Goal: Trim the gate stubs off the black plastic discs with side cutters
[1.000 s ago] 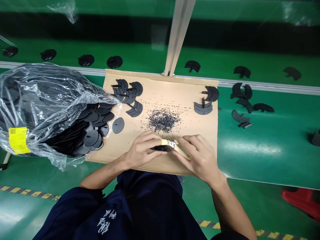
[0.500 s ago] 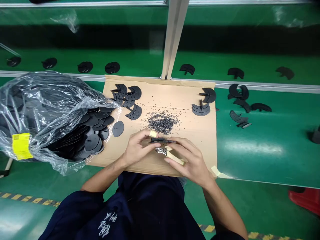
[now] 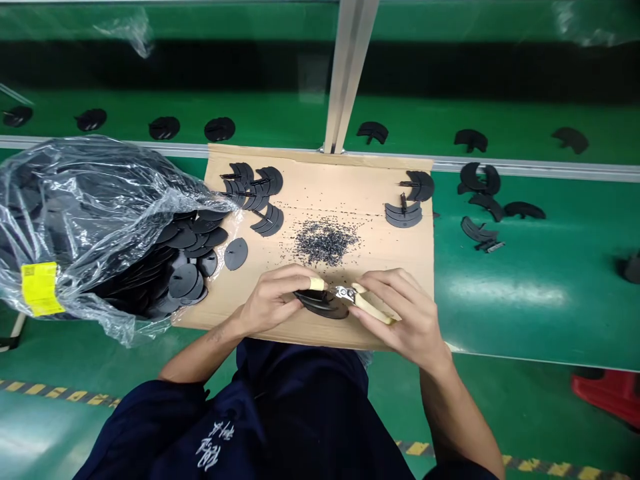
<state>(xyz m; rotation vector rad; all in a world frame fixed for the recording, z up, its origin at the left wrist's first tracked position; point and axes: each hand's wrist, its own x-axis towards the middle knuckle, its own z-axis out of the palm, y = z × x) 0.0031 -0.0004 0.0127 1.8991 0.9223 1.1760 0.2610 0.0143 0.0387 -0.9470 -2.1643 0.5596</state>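
Observation:
My left hand (image 3: 277,297) is closed on a curved black plastic part (image 3: 325,305), held low over the cardboard sheet (image 3: 295,335). Yellowish tape wraps one of its fingertips. In my right hand (image 3: 403,310) is a pair of small nippers (image 3: 367,305) with cream handles. Their metal jaws point left, close to the upper edge of the part; I cannot tell whether they touch it. Just beyond both hands lies a pile of tiny black plastic clippings (image 3: 325,241). A single black oval disc (image 3: 236,254) rests on the cardboard to the left.
A clear plastic bag (image 3: 100,193) full of black discs (image 3: 184,281) lies open at left. Curved black parts are grouped on the cardboard at upper left (image 3: 267,220) and upper right (image 3: 404,212). More lie on the green table (image 3: 515,267). A metal post (image 3: 350,80) rises behind.
My right hand and the nippers have moved right and turned the jaws toward the part. The black part has tilted in my left hand, so more of its curved face shows.

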